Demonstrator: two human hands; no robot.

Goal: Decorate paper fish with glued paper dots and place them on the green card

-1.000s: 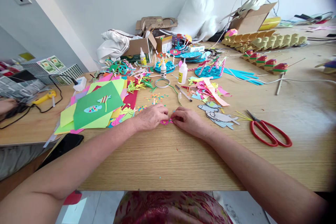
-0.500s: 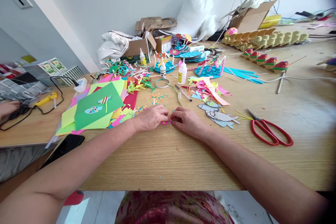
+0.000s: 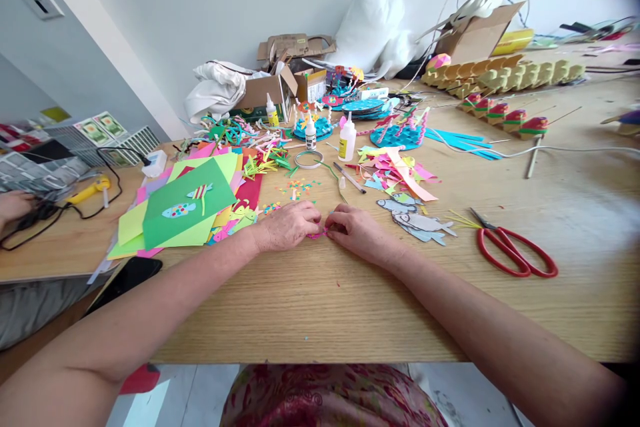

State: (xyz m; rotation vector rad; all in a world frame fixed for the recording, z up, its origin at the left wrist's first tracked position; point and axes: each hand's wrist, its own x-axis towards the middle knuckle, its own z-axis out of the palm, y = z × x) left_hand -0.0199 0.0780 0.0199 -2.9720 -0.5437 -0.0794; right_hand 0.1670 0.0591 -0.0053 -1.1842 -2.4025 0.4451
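Observation:
A small pink paper piece (image 3: 316, 235) lies on the table, mostly covered by my fingers; its full shape is hidden. My left hand (image 3: 293, 223) rests over its left side with curled fingers pressed to it. From the other side my right hand (image 3: 353, 230) pinches at the paper's right edge, thumb and forefinger together. Just beyond the hands are tiny coloured paper bits (image 3: 297, 188). Grey paper fish (image 3: 417, 217) lie to the right of my right hand. Left of my left hand are green and pink paper fish cutouts (image 3: 240, 217).
Red-handled scissors (image 3: 517, 250) lie at the right. Glue bottles (image 3: 347, 140), a tape roll (image 3: 309, 159) and a pen (image 3: 350, 177) sit beyond the hands. Stacked coloured paper (image 3: 187, 203) is on the left, near a phone (image 3: 127, 280). Another person's hand (image 3: 15, 205) shows at far left.
Both hands stay in nearly the same place over the pink paper. The view shifts very slightly; nothing else visibly moves.

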